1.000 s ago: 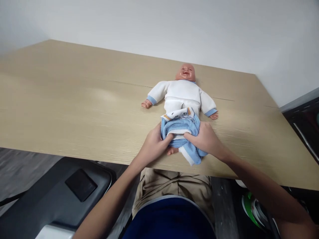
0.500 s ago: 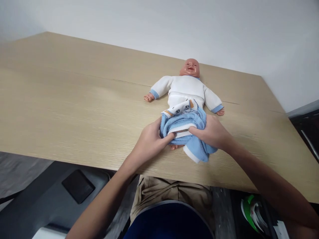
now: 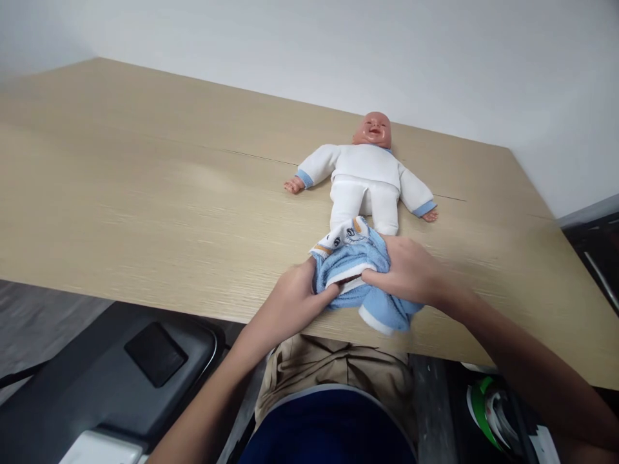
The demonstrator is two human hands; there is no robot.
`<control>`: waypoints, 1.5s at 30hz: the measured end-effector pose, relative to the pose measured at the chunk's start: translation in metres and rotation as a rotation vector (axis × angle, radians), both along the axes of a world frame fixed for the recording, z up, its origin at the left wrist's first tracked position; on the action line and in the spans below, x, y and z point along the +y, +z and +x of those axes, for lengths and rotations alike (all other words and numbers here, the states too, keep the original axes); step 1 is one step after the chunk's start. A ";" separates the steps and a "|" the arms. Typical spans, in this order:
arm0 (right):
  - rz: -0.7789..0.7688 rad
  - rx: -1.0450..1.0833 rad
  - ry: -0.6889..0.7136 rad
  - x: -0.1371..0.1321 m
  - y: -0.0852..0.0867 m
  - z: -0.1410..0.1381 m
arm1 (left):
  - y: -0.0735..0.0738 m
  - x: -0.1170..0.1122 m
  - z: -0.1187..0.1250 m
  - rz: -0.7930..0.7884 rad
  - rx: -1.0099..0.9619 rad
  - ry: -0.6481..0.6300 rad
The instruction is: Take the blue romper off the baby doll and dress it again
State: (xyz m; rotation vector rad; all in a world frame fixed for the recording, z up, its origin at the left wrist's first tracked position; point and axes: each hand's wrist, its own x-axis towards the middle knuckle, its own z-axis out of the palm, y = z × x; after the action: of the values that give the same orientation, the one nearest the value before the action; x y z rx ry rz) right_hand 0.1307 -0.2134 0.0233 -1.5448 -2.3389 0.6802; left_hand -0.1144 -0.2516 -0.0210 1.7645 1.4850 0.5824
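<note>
A baby doll (image 3: pixel 365 164) in a white top with light blue cuffs lies on its back, head toward the wall. Over its lower legs is a bunched light blue terry garment (image 3: pixel 351 258) with white trim and a printed animal face; the doll's feet are hidden behind it. My left hand (image 3: pixel 302 290) grips the garment's left side, thumb at the white-edged opening. On the other side my right hand (image 3: pixel 411 267) holds it the same way, thumb on the opening's rim. One blue sleeve or leg with a white cuff hangs at the lower right.
The wooden table (image 3: pixel 169 193) reaches back to a white wall (image 3: pixel 314 51). Below its front edge at left, a dark wallet-like item (image 3: pixel 155 354) and a white object (image 3: pixel 101 448) lie on a grey seat (image 3: pixel 62 374). Rolls of tape (image 3: pixel 488 412) are at lower right.
Both hands have drawn the blue garment toward me and slightly down the doll's legs. More of the doll's white legs now shows; its feet have become covered.
</note>
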 end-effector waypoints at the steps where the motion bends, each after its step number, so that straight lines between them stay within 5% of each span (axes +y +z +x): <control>1: 0.018 -0.015 0.008 -0.001 -0.003 -0.001 | -0.004 0.000 0.000 0.032 0.029 -0.010; 8: -0.015 -0.066 -0.002 -0.013 -0.013 -0.009 | -0.020 -0.005 -0.004 0.136 -0.041 -0.182; 12: -0.008 0.090 -0.022 -0.011 -0.013 -0.007 | -0.026 -0.007 0.000 0.078 -0.272 -0.089; 17: -0.042 0.262 -0.092 -0.007 -0.006 -0.002 | -0.033 0.002 0.011 0.238 -0.530 0.004; 26: -0.026 0.408 -0.101 0.011 -0.018 0.002 | -0.030 0.020 0.004 0.182 -0.398 0.102; 35: -0.149 0.435 0.034 0.032 -0.020 0.013 | -0.003 0.044 -0.017 0.047 -0.522 -0.085; 45: -0.260 0.772 0.087 0.029 -0.037 0.033 | -0.005 0.079 -0.042 0.122 -0.417 -0.232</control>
State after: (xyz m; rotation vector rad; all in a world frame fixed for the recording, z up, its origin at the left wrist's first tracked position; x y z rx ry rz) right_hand 0.1634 -0.1840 -0.0133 -0.9928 -1.7743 1.3543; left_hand -0.1563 -0.1726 -0.0256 1.7429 0.9629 0.8710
